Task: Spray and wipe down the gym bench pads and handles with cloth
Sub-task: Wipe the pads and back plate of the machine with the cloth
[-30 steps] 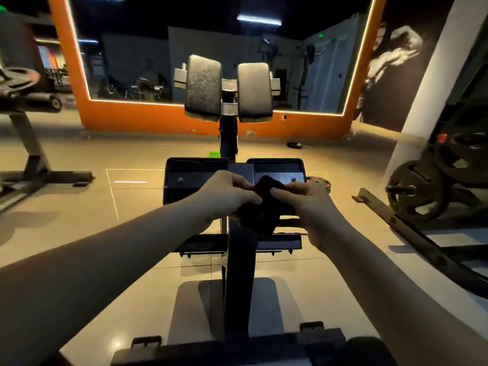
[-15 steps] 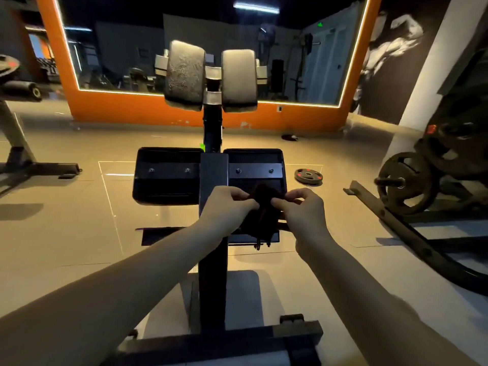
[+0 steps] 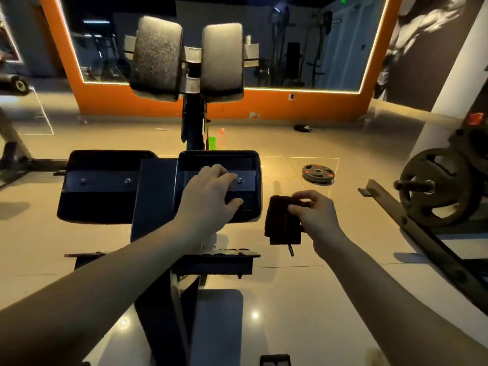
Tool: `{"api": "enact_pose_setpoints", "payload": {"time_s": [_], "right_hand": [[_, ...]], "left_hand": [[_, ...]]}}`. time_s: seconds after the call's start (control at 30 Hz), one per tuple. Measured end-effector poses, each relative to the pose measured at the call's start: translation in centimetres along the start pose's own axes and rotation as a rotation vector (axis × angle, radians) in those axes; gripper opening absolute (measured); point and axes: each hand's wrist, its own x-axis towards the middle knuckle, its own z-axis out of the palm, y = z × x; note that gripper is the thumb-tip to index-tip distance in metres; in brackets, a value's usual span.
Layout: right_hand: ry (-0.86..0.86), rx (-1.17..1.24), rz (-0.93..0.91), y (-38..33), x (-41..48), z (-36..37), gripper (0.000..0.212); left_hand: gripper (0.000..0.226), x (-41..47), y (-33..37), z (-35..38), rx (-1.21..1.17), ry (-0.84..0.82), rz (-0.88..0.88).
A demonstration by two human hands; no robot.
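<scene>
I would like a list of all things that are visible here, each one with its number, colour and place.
upper pads: 2, grey-black, top of the post
lower pads: 2, black, either side of the frame, backs toward the camera
frame: 1, black, centre
cloth: 1, dark, right of the right lower pad
bottle: 1, pale with red top, floor behind the frame
floor plate: 1, black with red marks, floor at right
racked plate: 1, dark, on a peg, far right
mirror: 1, orange border, back wall
left hand: 1, rests on the right lower pad
right hand: 1, pinches the cloth
</scene>
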Motion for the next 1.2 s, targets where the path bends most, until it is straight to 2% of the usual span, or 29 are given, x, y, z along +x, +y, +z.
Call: {"api": "enact_pose_setpoints", "payload": {"time_s": [0.13,0.23,0.3,0.43,0.53,0.6,0.7,0.83,0.97,1.07,1.2], "right_hand": [[-0.002,0.079,-0.020,1.5,4.8,0.7,0.035],[0.010,0.167,-0.006,2.6,7.8,1.5,0.037],[-0.010,0.193,-0.001,3.1,9.1,2.2,0.031],[-0.027,0.136,-0.053,4.3,9.8,3.5,0.018],[-0.070,0.211,-0.075,4.0,9.7,3.2,0.030],[-0.118,0.160,-0.084,3.6,9.5,3.2,0.040],[-0.134,0.083,-0.135,3.7,9.6,3.4,0.041],[-0.152,0.206,-0.171,6.8,7.8,3.4,0.031],[-0.113,0.324,-0.237,9.0,4.7,3.8,0.033],[-0.102,0.289,-0.378,6.4,8.5,3.9,0.032],[-0.217,0.290,-0.432,1.7,14.5,4.4,0.032]], "left_hand": [[0.090,2.0,1.1,1.9,0.186,-0.059,-0.010],[0.103,2.6,2.3,2.9,0.285,-0.118,-0.073],[0.108,2.8,3.3,3.2,0.353,-0.156,-0.107],[0.111,3.0,4.3,3.1,0.398,-0.183,-0.171],[0.113,3.2,5.3,3.1,0.372,-0.183,-0.240],[0.114,3.1,6.0,3.0,0.378,-0.202,-0.281],[0.115,3.0,6.3,2.9,0.349,-0.203,-0.320],[0.116,3.2,6.5,2.9,0.384,-0.224,-0.346],[0.117,3.2,6.2,3.1,0.383,-0.225,-0.351],[0.116,3.1,6.1,3.1,0.380,-0.212,-0.343],[0.117,3.4,6.1,3.3,0.411,-0.226,-0.343]]}}
